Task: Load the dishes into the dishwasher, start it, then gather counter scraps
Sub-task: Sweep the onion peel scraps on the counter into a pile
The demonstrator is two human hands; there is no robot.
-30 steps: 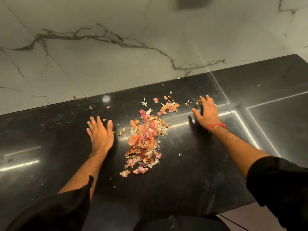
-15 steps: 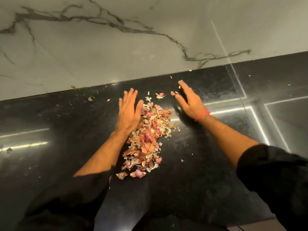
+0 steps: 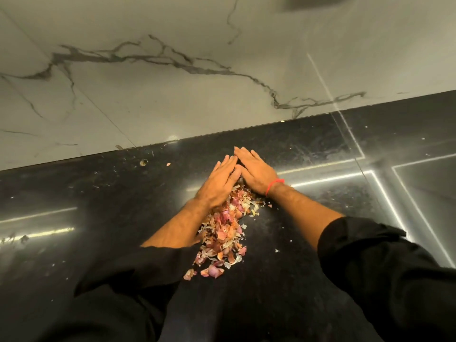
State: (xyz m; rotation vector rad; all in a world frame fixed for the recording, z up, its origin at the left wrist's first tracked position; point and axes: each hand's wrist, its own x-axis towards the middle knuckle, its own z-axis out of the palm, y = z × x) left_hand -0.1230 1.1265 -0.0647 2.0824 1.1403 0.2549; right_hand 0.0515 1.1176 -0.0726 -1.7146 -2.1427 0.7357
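Observation:
A heap of pink and orange onion-skin scraps [image 3: 223, 233] lies on the black glossy counter [image 3: 98, 218]. My left hand [image 3: 218, 183] and my right hand [image 3: 256, 172] lie flat with straight fingers at the far end of the heap. Their fingertips meet in a wedge, and the palms press against the scraps from both sides. The far end of the heap is hidden under the hands. A red thread circles my right wrist. Both arms wear black sleeves.
A white marble wall [image 3: 172, 95] with grey veins rises right behind the counter. A few stray bits [image 3: 168, 164] lie near the wall, and small white flecks [image 3: 276, 250] dot the counter to the right of the heap.
Both hands have swept inward from either side of the scraps and now meet at the far end. The loose pieces are drawn into a narrower heap.

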